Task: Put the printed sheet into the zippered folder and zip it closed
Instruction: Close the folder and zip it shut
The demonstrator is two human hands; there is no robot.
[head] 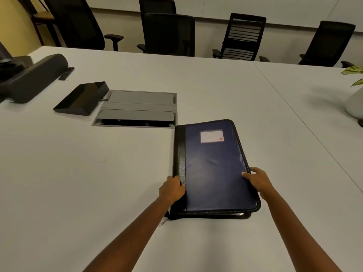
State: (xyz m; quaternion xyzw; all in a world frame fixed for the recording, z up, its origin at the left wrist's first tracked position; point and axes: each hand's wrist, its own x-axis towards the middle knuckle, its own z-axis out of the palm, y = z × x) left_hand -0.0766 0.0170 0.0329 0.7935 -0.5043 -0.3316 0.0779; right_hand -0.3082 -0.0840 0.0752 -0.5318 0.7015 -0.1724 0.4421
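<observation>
- While the zippered folder (214, 169) lies flat on the white table (98, 183), cover down and blue face up, both hands hold it at the near end, seemingly to keep it square and steady.
- At the black spine side, the left hand (171, 190) curls its fingers around the edge; it is mostly closed on the folder, a hold that would stop it sliding when the zip is pulled.
- On the opposite long edge, the right hand (259, 182) is partly open, thumb lying on the blue cover and fingers wrapped around the zippered rim, pressing the two halves together.
- Near the left corner the zipper pull (163, 222) trails loose on the table, and the near edge looks slightly gaped, so I judge the zip is not yet run closed.
- No printed sheet shows anywhere on the table; whether it is already inside the closed cover cannot be told, though that seems likely.
- Farther off, well apart from the folder, a dark tablet (82, 99) and a grey cable hatch (137, 108) play no part.
- Reaching that pull likely means freeing one hand while the other pins the cover.
</observation>
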